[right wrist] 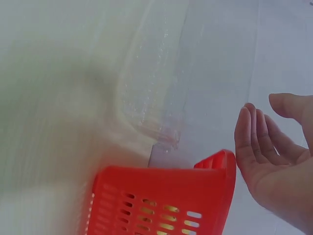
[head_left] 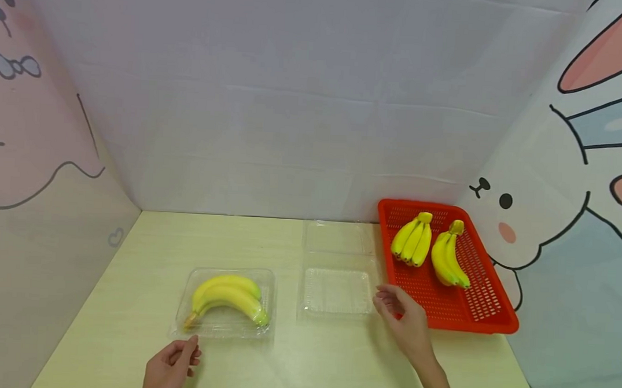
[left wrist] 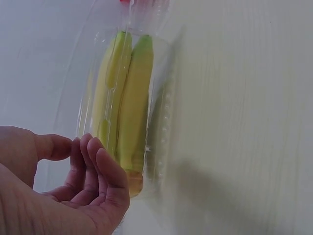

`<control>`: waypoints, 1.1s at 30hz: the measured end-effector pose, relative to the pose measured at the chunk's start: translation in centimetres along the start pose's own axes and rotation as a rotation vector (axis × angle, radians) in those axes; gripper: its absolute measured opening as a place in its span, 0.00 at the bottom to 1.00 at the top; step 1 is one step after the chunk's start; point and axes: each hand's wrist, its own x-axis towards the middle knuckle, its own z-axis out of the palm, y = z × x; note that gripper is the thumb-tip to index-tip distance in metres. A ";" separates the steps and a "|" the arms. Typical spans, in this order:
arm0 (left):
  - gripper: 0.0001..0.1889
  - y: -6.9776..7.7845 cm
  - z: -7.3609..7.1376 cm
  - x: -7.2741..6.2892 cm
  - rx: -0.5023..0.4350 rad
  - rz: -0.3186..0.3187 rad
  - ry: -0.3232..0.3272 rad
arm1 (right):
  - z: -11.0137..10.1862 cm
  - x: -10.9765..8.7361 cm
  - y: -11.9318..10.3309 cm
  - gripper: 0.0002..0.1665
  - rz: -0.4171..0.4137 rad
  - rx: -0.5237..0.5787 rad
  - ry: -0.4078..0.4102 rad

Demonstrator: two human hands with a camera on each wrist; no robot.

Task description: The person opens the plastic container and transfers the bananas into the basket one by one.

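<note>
In a clear plastic clamshell box [head_left: 272,308] at the left of the table lies a bunch of bananas [head_left: 228,291]; its lid covers the fruit. My left hand [head_left: 172,366] is just in front of that box's near edge, fingers loosely bent and holding nothing. A second clear clamshell box [head_left: 336,292] stands with its lid [head_left: 336,237] folded back toward the wall and no fruit inside. My right hand [head_left: 401,319] hovers between this box and the red basket [head_left: 503,327], its fingers relaxed with no object between them.
Two more banana bunches lie in the red basket at the right, a left one [head_left: 413,240] and a right one [head_left: 449,255]. A white cloth wall [head_left: 293,129] closes off the back of the pale wooden table [head_left: 129,302], and printed panels stand at both sides.
</note>
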 end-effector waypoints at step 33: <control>0.20 1.6 -2.7 1.7 0.144 0.069 0.031 | 5.8 -3.3 -2.5 0.14 0.092 0.206 -0.110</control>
